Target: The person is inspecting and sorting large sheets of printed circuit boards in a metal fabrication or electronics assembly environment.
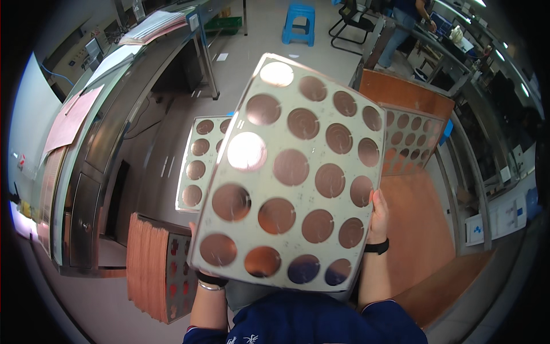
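Observation:
A large pale grey-green panel [301, 137] with rows of round copper discs is held up in front of me, tilted. Two of its discs shine white with glare. My right hand [377, 219] grips the panel's right edge, fingertips showing at the rim and the rest partly behind it. At the lower left edge, only a bit of my left hand [192, 229] shows; the panel hides most of it, and it holds that side. Behind the raised panel, a similar panel [188, 182] with copper discs lies lower down, partly covered.
Left of me stands a thick stack of copper-edged panels [148, 269]. To the right, another disc panel [409, 137] leans against an orange-brown board [404, 92]. A long bench [109, 114] with papers runs along the left. A blue stool [299, 24] and a person [401, 26] are farther off.

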Available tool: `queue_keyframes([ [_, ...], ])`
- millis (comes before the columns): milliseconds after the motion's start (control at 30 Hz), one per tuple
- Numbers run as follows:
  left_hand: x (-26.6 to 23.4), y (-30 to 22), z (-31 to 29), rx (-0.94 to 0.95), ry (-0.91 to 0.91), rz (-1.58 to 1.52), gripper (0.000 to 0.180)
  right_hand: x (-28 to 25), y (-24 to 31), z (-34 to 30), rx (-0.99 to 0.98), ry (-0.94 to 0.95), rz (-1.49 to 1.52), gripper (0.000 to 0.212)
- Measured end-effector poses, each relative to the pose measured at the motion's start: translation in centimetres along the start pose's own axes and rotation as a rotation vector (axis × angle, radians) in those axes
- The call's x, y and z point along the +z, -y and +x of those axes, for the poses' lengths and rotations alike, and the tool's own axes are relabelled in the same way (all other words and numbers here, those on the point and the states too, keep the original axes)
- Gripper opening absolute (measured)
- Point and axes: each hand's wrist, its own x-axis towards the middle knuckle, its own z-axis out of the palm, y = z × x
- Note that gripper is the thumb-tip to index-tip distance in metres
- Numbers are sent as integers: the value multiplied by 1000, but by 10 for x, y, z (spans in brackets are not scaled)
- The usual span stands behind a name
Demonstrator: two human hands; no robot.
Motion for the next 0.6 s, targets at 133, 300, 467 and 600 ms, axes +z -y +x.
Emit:
queue_keyframes([
  [133, -19, 28, -4, 199, -64, 66, 61, 30, -17, -10, -106, 47, 160, 26],
  [300, -18, 32, 11, 321, -164, 368, 45, 27, -13, -26, 13, 211, 26, 28],
  [467, -31, -2, 7, 309, -199, 318, 38, 9, 46, -10, -177, -40, 173, 36],
  [600, -48, -25, 0, 378, -273, 494, 33, -20, 76, -13, -317, -24, -236, 48],
])
